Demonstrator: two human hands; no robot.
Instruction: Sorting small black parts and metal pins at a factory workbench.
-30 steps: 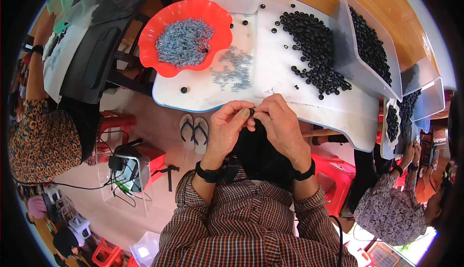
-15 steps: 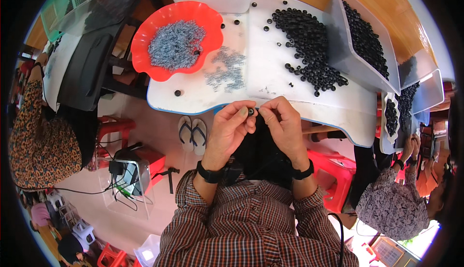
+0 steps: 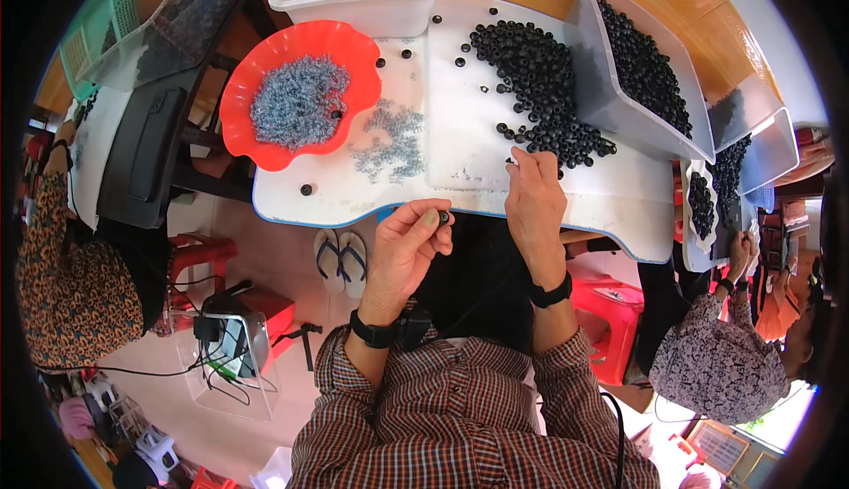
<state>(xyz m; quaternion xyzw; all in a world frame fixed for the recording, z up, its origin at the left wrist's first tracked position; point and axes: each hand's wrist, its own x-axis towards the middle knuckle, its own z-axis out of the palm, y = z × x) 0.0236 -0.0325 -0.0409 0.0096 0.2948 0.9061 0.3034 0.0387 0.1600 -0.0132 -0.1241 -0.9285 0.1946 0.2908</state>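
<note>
L hand pinches blk ring nr desk front edge, prob for ctrl. R hand: can't tell grip.

Black pieces look smooth — the bowl, glossy plastic.

One red bowl, two sandals
</note>
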